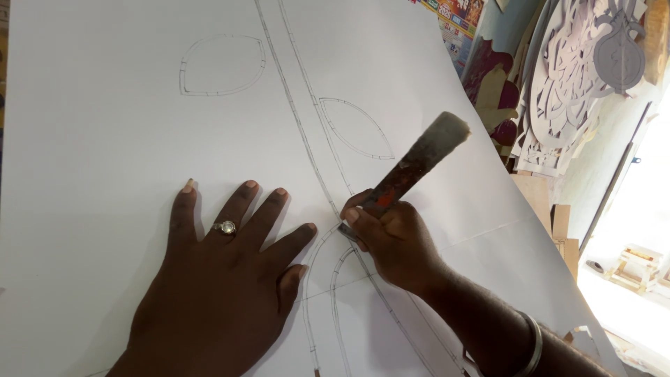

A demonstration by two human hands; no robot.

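White sheet: large paper/card sheet spread flat, pencilled stem lines and leaf shapes on it; a faint crease runs across near the hands
Right hand: right hand has its grip closed round a worn, paint-stained cutting tool, tip on the pencilled curve, handle tilted up and away
Left hand: left hand flat, fingers spread, pressing the sheet just left of the tip; grip wide, holding nothing
Risk 1: index fingertip sits near the blade, a slip along the curve could nick it
Risk 2: sheet could shift or tear at the crease if pressure lifts
Counts: 1 sheet, 1 tool, 2 hands, 1 ring, 1 bangle, 2 closed leaf outlines
Background: cut paper ornaments stacked at right
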